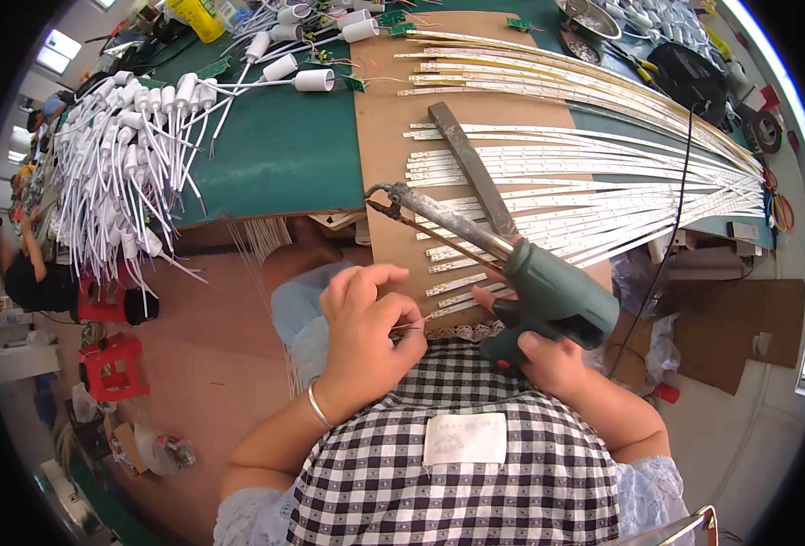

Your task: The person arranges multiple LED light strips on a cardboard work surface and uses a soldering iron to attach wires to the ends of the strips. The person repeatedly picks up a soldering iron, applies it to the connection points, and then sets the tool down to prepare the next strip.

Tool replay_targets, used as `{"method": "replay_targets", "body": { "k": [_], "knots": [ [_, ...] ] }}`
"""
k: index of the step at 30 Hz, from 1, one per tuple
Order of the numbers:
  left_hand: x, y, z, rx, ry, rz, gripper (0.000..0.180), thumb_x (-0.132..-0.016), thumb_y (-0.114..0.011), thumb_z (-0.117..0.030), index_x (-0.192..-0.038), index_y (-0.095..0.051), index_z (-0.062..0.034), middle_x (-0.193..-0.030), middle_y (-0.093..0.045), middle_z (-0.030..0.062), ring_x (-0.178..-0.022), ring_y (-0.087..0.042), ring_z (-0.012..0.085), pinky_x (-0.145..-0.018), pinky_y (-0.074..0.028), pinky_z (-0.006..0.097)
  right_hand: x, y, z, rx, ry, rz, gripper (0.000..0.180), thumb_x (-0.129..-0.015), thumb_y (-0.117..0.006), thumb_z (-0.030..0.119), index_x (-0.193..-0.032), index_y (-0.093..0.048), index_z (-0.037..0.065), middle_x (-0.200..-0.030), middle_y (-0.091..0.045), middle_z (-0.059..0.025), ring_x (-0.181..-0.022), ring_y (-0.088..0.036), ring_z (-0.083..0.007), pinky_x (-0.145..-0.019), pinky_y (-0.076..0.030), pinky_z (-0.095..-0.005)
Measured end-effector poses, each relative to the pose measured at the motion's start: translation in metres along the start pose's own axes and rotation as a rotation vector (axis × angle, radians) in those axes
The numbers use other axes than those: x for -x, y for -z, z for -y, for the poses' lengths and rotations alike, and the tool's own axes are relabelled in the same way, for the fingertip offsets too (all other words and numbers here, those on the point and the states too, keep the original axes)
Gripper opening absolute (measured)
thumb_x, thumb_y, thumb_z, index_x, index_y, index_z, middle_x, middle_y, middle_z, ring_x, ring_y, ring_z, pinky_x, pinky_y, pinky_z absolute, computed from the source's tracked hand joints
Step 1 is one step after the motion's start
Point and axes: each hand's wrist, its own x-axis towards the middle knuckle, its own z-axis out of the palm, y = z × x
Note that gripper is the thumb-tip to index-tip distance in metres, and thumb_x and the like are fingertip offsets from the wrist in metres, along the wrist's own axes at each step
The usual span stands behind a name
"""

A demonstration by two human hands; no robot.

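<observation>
The right hand (548, 359) clasped a green pistol-grip soldering gun (512, 264), tip over the brown board's (389, 136) edge; the left hand (366, 332) pinched a thin wire (409, 327). The hot tip probably risked scorching the nearby white strips (584, 173) or fingers (375, 278).

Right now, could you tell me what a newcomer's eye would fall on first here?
Probably the green pistol-grip soldering gun in the right hand, its long metal barrel reaching over the brown board at centre. Next, the fan of white strips spread across that board to the right. The left hand pinches a thin wire beside the gun, and a heap of white sockets with leads crowds the green table's left end.
</observation>
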Motion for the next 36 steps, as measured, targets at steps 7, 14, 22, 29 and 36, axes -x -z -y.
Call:
{"method": "replay_targets", "body": {
  "k": [7,14,22,29,36],
  "knots": [
    [0.000,-0.012,0.002,-0.010,0.039,-0.013,0.013,-0.066,-0.070,-0.007,-0.075,-0.061,-0.0116,-0.136,-0.050,0.0097,-0.126,-0.036,0.0384,-0.106,-0.023,0.050,0.001,0.000,-0.001,0.015,0.005,-0.026,0.092,-0.085,-0.073,0.029,-0.153,-0.019,-0.001,-0.132,-0.053,-0.0130,-0.122,-0.053,-0.0195,-0.107,-0.039,-0.0360],
    [-0.002,-0.007,-0.002,-0.084,0.056,0.044,0.013,-0.070,-0.071,-0.005,-0.077,-0.061,-0.0095,-0.138,-0.050,0.0110,-0.127,-0.036,0.0380,-0.107,-0.023,0.050,0.001,-0.002,0.003,0.037,-0.064,-0.015,0.092,-0.085,-0.073,0.031,-0.152,-0.020,-0.001,-0.128,-0.055,-0.0120,-0.119,-0.053,-0.0196,-0.107,-0.039,-0.0364],
    [0.002,-0.008,-0.008,-0.067,0.069,0.010,0.014,-0.071,-0.071,-0.004,-0.079,-0.060,-0.0080,-0.134,-0.052,0.0113,-0.124,-0.041,0.0370,-0.104,-0.029,0.048,-0.001,-0.001,0.001,0.062,-0.045,-0.001,0.091,-0.084,-0.073,0.028,-0.152,-0.021,-0.002,-0.129,-0.054,-0.0120,-0.119,-0.053,-0.0193,-0.107,-0.038,-0.0364],
    [0.026,-0.007,0.018,0.564,0.254,-0.069,0.010,-0.080,-0.065,0.002,-0.084,-0.057,-0.0029,-0.116,-0.056,0.0129,-0.102,-0.057,0.0232,-0.087,-0.047,0.033,0.002,0.010,-0.011,0.071,0.007,0.024,0.085,-0.085,-0.070,0.025,-0.151,-0.025,-0.003,-0.143,-0.044,-0.0148,-0.127,-0.049,-0.0226,-0.111,-0.034,-0.0394],
    [0.019,0.003,0.046,0.680,0.188,-0.019,0.002,-0.092,-0.058,-0.002,-0.093,-0.056,-0.0024,-0.100,-0.062,0.0073,-0.090,-0.058,0.0132,-0.083,-0.048,0.027,0.005,0.006,0.001,0.051,0.127,0.016,0.072,-0.088,-0.063,0.024,-0.147,-0.033,-0.003,-0.144,-0.044,-0.0169,-0.133,-0.046,-0.0260,-0.113,-0.032,-0.0416]
  ]
}}
